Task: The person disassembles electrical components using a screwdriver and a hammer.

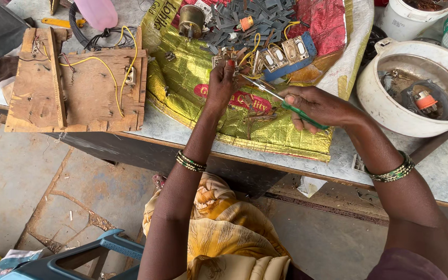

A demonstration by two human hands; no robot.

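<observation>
**Screwdriver tip meeting a small part held over the counter**

The right hand (317, 106) wraps its grip around the green handle of a screwdriver (281, 101), fingers pressed together on it. The tool's long axis runs from lower right to upper left, its thin metal shaft pointing toward the left hand (223, 83). That hand pinches a small metal part (238, 77) between fingertips and thumb; what kind of part it is cannot be told at this size. The shaft's tip lies at or just beside the part, so the part sits up and to the left of the right hand and directly within the left. Both hands hover above a gold foil sack (193, 88) spread flat over the counter (442, 171). Near the hands lie grey metal scraps (245, 21), yellow wires and white switch pieces (286, 54). A wooden board (79, 88) carrying a yellow wire rests to the left; a white pot (390, 103) holding parts stands at right. Below, a stone floor (37, 176) and a blue stool (79, 259) show.
</observation>
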